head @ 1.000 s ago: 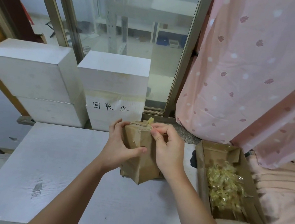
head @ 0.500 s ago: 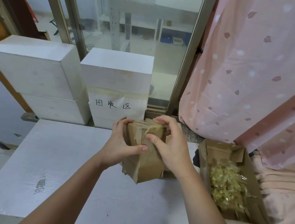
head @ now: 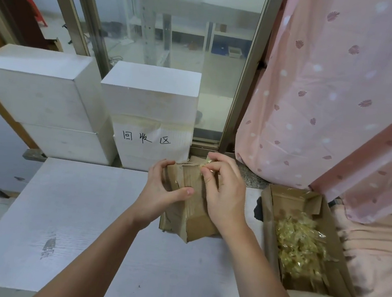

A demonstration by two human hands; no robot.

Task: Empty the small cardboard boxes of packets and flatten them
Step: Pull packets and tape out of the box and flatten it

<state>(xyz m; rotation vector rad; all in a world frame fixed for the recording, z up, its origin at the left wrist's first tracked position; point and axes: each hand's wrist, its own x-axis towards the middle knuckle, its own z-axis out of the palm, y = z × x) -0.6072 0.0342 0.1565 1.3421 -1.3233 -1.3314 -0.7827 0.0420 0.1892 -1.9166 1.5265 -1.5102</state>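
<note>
A small brown cardboard box point(head: 193, 217) stands upright on the white table point(head: 79, 220), near its far edge. My left hand point(head: 163, 191) grips its left side, thumb pressed across the front face. My right hand point(head: 223, 195) is at the box's top right corner and pinches a strip of yellowish tape point(head: 206, 162) between thumb and fingers. The top flaps look partly lifted; what is inside is hidden.
An open, longer cardboard box point(head: 328, 217) with clear yellowish packets point(head: 301, 248) lies at the table's right end. Two white blocks point(head: 148, 108) stand behind the table, one with handwritten characters. A pink curtain point(head: 329, 102) hangs at the right, a glass door behind.
My right hand has pulled the tape strip across the box's top toward the right and back. My left hand keeps its grip; the box has barely moved.
</note>
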